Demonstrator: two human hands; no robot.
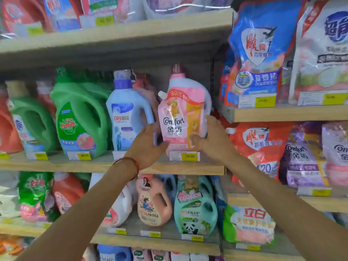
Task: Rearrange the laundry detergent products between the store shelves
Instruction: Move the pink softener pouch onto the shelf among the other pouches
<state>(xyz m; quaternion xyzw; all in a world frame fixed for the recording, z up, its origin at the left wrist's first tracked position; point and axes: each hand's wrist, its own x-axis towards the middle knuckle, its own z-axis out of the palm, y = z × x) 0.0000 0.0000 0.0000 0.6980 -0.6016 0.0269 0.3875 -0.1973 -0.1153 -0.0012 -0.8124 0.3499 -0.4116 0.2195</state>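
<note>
— Where does it stand?
— On the long pale wooden shelf (84, 164), whose front edge runs just below both hands. The big white plastic jug with a pink cap (190, 83) rises upright between them. A light blue handled jug (126, 113) stands just beyond the left hand (146, 146).
— And the grip?
— The left hand curls round the lower left edge. The right hand (214, 136) clasps the lower right side, thumb laid across the front.
— How will it handle?
— Heavy if full, I judge, and stiff in the body. But the glossy pink soft pouch (180, 113) wrapped to its front looks slick and yielding, so fingers may slide there. Better to press the hard sides low or cup the base, then lift it level over the small yellow price tag (189, 156) beneath the thumbs.
</note>
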